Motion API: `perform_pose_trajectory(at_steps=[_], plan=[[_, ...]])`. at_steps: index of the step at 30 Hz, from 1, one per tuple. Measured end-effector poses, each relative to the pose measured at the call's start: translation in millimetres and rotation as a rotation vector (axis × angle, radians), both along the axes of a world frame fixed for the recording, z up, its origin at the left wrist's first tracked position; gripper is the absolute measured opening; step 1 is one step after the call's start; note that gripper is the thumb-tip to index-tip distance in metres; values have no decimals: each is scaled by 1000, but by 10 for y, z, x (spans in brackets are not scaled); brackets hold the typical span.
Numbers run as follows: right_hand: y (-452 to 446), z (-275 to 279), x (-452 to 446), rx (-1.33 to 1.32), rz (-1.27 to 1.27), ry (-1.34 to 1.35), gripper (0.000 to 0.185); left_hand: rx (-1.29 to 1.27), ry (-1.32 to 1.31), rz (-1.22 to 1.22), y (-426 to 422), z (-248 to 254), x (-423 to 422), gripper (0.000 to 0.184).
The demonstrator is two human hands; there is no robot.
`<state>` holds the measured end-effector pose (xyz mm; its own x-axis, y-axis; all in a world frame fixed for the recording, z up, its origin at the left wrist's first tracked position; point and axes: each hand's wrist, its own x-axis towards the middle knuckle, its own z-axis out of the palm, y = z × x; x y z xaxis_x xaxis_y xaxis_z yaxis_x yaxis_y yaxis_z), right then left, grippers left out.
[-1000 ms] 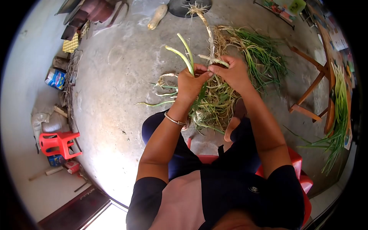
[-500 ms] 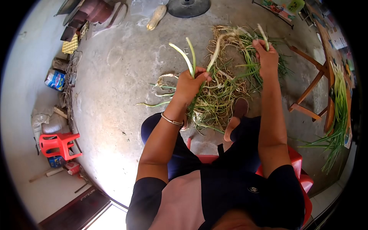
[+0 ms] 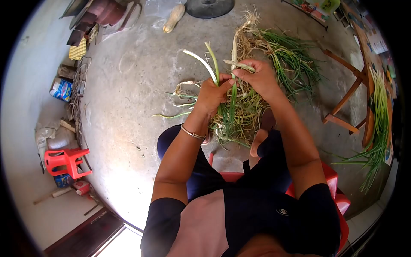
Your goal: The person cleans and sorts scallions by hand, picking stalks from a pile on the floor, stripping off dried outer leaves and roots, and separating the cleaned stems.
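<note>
My left hand (image 3: 212, 95) is closed around several spring onions (image 3: 200, 60), their white and pale green stalks pointing up. A longer spring onion (image 3: 235, 48) with its roots still on rises between my hands, its green leaves hanging below my left fingers. My right hand (image 3: 259, 77) pinches a short pale strip or stalk (image 3: 239, 65) that crosses this onion; its fingertips are close to the onion's stem. Beneath both hands lies a heap of peelings and roots (image 3: 248, 109). Green-leaved spring onions (image 3: 295, 55) lie to the right of the heap.
A wooden bench (image 3: 346, 90) at the right carries a bundle of spring onions (image 3: 379, 100) with leaves hanging over its edge. A squash (image 3: 174, 19) and a round black base (image 3: 209, 8) are ahead on the concrete floor. A small red chair (image 3: 66, 162) stands left.
My right hand has come left and down from the far right to beside my left hand. The rooted onion now stands straighter, with its root end showing above the heap.
</note>
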<state>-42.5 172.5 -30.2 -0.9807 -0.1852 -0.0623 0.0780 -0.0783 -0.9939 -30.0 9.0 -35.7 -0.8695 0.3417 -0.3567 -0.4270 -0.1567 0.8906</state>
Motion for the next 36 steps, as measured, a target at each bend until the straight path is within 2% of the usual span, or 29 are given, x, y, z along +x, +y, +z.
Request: perform_pose_trajectory(at_steps=[2, 8, 11, 24, 26, 27, 29, 35, 36], plan=[[-10, -42, -5, -63, -33, -76, 16, 35, -14, -20, -11, -6, -1, 16], [21, -62, -30, -10, -80, -34, 13, 57, -34, -32, -3, 0, 10, 17], [39, -93, -37, 15, -69, -30, 13, 2, -25, -18, 11, 42, 20, 17], [2, -11, 28, -35, -25, -42, 6, 61, -46, -56, 10, 69, 18, 16], [56, -90, -7, 348, -161, 247, 8, 70, -37, -59, -16, 62, 3, 16], [101, -89, -28, 349, -161, 248, 8, 53, -37, -83, -35, 58, -5, 17], [198, -59, -75, 551, -360, 318, 11, 35, -37, -106, -55, 36, -6, 17], [365, -29, -127, 497, -378, 257, 14, 46, -86, -93, -32, 101, 17, 20], [369, -34, -125, 530, -394, 281, 13, -49, -45, -87, -26, 116, 17, 21]])
